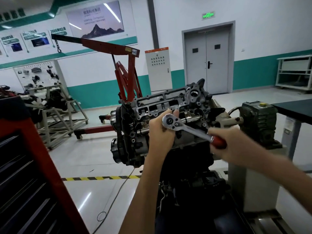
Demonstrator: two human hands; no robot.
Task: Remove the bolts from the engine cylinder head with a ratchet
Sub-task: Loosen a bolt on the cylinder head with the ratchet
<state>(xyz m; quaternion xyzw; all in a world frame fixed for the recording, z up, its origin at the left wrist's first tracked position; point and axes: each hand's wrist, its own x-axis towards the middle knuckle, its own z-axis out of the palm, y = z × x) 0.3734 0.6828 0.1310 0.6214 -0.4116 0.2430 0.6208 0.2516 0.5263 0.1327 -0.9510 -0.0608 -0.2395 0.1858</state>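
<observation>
Steadiness first: keep left hand (pixel 160 132) wrapped around round head of chrome ratchet with dark red handle (pixel 189 130), pressing straight down to hold socket square on bolt, both hidden under palm. Pull with right hand (pixel 228 149), clenched around red grip, in short even arcs, never tilting tool, probably to avoid rounding bolt. Note grey cast-metal engine cylinder head (pixel 160 102) directly behind ratchet, mounted on top of dark engine block on stand in middle of workshop floor, uncovered, with rectangular openings, many small holes and oily, worn look.
</observation>
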